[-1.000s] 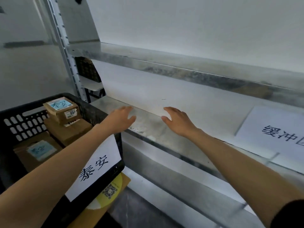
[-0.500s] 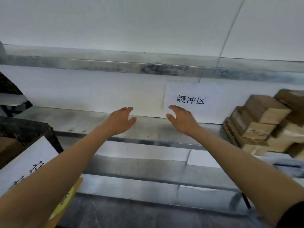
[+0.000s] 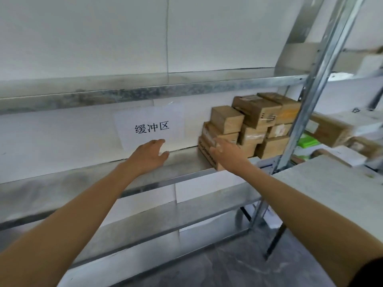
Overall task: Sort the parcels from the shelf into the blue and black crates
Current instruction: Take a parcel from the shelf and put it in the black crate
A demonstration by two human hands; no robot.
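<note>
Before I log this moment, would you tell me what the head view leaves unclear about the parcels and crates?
Head view: blue and black crates, outside the frame.
Head view: labels on the stacked parcels, too small and blurred.
Head view: whether the right hand touches the bottom parcel, its own fingers cover the contact.

Soft, even daylight with faint shadows; the whole view is slightly smeared, and the shelf post [image 3: 323,83] bows at the wide-angle edge.
</note>
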